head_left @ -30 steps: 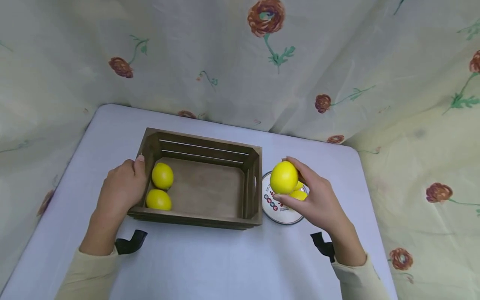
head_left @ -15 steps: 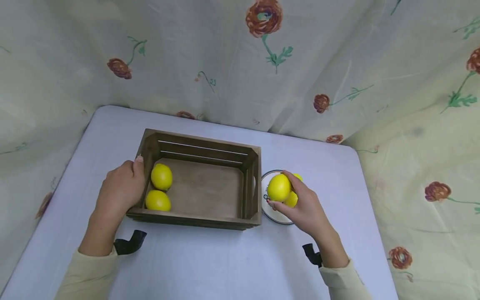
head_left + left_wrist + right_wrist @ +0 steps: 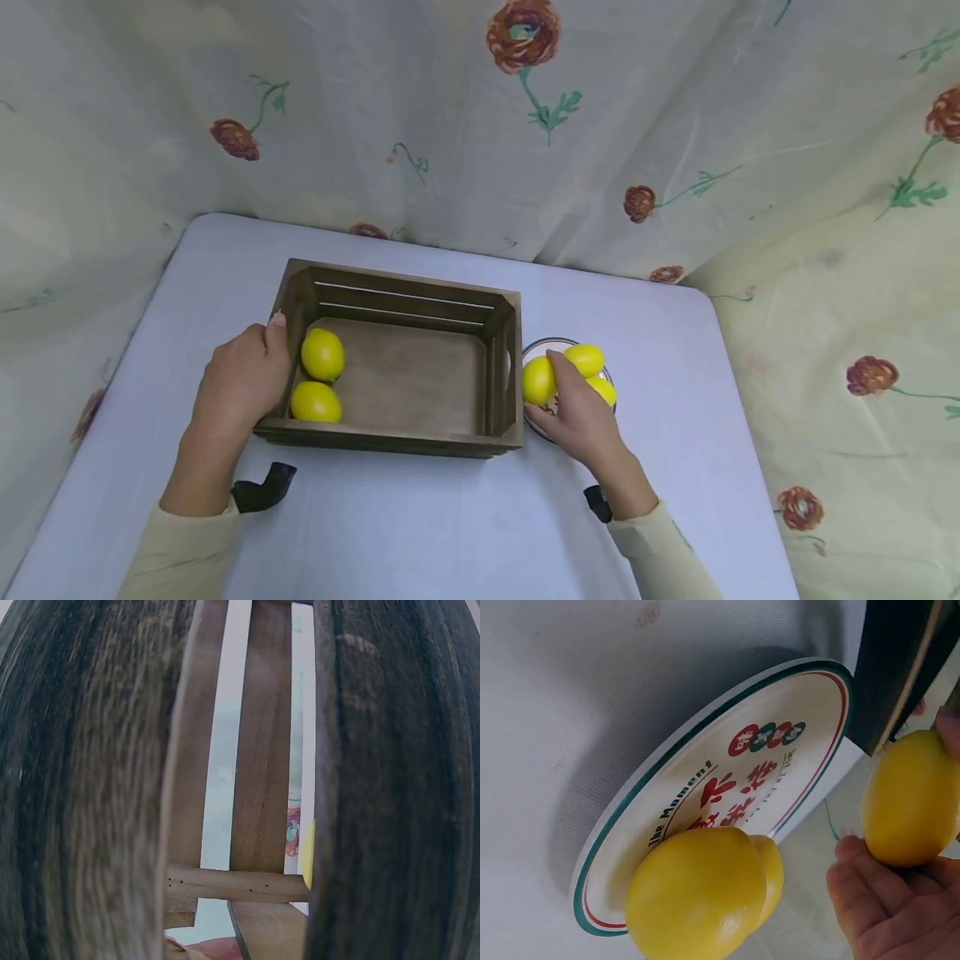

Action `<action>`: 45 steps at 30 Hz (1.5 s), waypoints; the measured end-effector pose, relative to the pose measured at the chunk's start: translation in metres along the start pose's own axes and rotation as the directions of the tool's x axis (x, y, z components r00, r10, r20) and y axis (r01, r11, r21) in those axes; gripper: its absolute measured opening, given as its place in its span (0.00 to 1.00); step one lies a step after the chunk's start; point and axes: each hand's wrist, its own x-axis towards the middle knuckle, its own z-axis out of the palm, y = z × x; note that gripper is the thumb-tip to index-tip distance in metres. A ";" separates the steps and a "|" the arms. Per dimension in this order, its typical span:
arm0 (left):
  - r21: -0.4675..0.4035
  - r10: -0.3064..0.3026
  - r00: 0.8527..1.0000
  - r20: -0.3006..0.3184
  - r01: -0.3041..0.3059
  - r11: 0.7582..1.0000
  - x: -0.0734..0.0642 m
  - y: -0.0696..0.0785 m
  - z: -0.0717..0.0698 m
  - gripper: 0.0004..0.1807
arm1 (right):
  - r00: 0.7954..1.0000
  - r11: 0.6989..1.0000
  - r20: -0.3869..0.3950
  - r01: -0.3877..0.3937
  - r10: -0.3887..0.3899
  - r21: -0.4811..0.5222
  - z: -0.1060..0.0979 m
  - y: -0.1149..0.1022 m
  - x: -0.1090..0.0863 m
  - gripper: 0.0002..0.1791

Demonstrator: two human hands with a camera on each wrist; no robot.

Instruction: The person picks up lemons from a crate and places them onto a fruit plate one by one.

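Observation:
A brown slatted wooden crate (image 3: 405, 435) stands on the table. My left hand (image 3: 243, 379) grips its left end wall, thumb over the rim, other fingers hidden. Two yellow lemons, one farther back (image 3: 322, 355) and one nearer (image 3: 316, 402), lie inside along that end. My right hand (image 3: 581, 417) holds another lemon (image 3: 537, 381) between thumb and fingers, over the plate's left side by the crate's right end. On the white printed plate (image 3: 682, 769) lie two more lemons, a rear one (image 3: 585, 360) and a front one (image 3: 602, 389). Crate slats (image 3: 259, 750) fill the left wrist view.
A white cloth covers the table (image 3: 420, 525). Flowered curtain fabric (image 3: 420, 108) hangs behind it and along its sides. The plate stands close against the crate's right end. Black wrist mounts stick out by the left wrist (image 3: 264, 489) and the right wrist (image 3: 597, 503).
My right hand has moved left and a little lower with the lemon, from above the plate toward the crate's right end. Both plate lemons now show more fully. The left hand stays on the crate.

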 end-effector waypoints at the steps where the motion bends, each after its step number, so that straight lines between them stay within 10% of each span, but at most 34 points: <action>1: -0.002 0.001 1.000 -0.001 -0.001 1.000 0.000 0.000 0.000 0.44 | 1.000 1.000 -0.002 0.008 -0.008 -0.027 0.002 0.000 0.002 0.47; 45: 0.006 0.032 0.999 -0.040 -0.032 0.999 0.000 -0.001 0.000 0.40 | 0.993 0.939 0.116 0.056 -0.017 -0.340 0.007 0.015 0.047 0.46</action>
